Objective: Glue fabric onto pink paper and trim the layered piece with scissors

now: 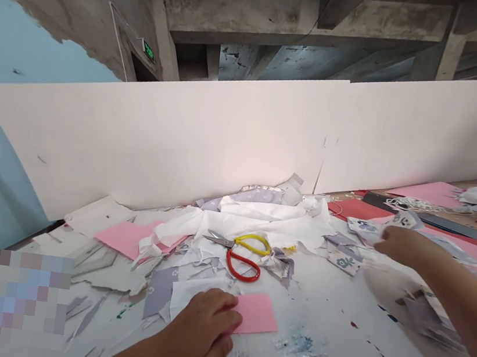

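My left hand (205, 332) lies low on the white table, its fingers slightly apart over the left edge of a small pink sheet (256, 314). White and lilac cloth pieces (161, 292) lie just beside it. Off to the right, my right hand (407, 249) is closed, fingers pinched at a floral-patterned cloth scrap (404, 220); its fingertips are partly hidden. Another floral scrap (344, 260) lies to the left of that hand. Between the hands and farther back, scissors (246, 255) with one yellow and one red handle rest on the scraps, blades apart.
A tall white board (207, 145) stands behind the table. White cloth (254, 224) is heaped before it. Paper offcuts (98, 242) and a larger pink sheet (129, 238) lie left. At right are red sheets (361, 213), white cord (419, 207) and a dark flat strip (463, 227).
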Motion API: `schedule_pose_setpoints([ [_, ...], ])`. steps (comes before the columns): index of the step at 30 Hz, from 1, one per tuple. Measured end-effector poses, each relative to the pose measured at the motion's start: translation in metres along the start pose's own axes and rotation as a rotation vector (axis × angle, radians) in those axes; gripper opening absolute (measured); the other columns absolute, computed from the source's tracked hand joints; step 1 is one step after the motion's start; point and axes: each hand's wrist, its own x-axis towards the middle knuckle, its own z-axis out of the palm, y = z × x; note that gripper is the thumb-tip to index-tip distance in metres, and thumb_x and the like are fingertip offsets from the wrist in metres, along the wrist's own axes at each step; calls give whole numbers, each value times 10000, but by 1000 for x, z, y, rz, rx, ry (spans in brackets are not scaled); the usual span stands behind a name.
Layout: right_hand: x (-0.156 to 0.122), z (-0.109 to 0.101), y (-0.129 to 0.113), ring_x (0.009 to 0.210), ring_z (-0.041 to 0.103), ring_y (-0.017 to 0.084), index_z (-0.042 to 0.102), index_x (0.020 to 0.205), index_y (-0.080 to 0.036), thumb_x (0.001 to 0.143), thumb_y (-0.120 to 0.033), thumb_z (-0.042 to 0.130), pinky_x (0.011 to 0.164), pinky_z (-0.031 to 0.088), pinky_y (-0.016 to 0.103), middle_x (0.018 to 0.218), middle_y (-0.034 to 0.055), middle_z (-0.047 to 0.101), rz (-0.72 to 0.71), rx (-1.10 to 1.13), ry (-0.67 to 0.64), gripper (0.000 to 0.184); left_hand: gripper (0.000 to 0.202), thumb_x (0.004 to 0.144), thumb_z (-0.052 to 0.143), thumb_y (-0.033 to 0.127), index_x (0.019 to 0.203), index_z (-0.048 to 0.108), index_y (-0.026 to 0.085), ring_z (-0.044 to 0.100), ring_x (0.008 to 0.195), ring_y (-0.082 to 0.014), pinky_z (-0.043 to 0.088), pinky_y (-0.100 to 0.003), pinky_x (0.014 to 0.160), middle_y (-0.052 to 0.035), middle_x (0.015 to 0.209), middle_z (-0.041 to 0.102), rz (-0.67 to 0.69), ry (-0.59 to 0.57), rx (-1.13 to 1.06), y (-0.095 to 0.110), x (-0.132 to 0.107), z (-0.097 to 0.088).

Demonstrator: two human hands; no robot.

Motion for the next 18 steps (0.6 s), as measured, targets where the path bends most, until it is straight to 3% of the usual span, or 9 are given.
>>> schedule_pose_setpoints([
  [4,-26,15,-43,595,534,176,532,611,-190,608,-222,558,553,385,292,656,45,598,-206,116,-315,41,328,745,461,197,1060,529,260,418,1070,-208,361,-357,911,-46,1174,489,7,-11,2,-3,1,2],
  [6,-45,17,-66,606,544,153,567,733,-226,647,-303,551,522,412,248,719,12,598,-272,204,-459,117,326,742,462,200,1055,531,256,423,1059,-212,369,-361,899,-49,1170,494,19,-11,5,-4,2,2],
  [7,-55,17,-76,650,551,159,566,810,-230,674,-320,533,526,432,241,756,18,589,-306,344,-607,166,325,741,462,201,1054,532,254,425,1056,-213,372,-360,895,-51,1169,495,23,-12,4,-4,3,2],
  [9,-72,14,-93,707,549,165,555,875,-221,678,-333,550,558,461,240,798,26,570,-340,533,-774,228,327,741,462,196,1054,534,251,429,1048,-209,371,-356,895,-51,1164,496,20,-21,-3,-3,3,0],
  [13,-91,7,-109,678,542,142,538,919,-224,700,-316,560,613,462,250,794,10,558,-419,574,-874,239,330,747,457,183,1058,537,260,427,1046,-194,356,-348,911,-39,1156,498,-22,-46,-24,1,2,-5],
  [18,-86,8,-104,657,537,138,538,902,-220,709,-314,559,611,452,255,790,9,556,-402,534,-875,216,326,752,449,176,1052,535,268,430,1034,-194,360,-357,901,-35,1149,499,-28,-48,-33,4,3,-7],
])
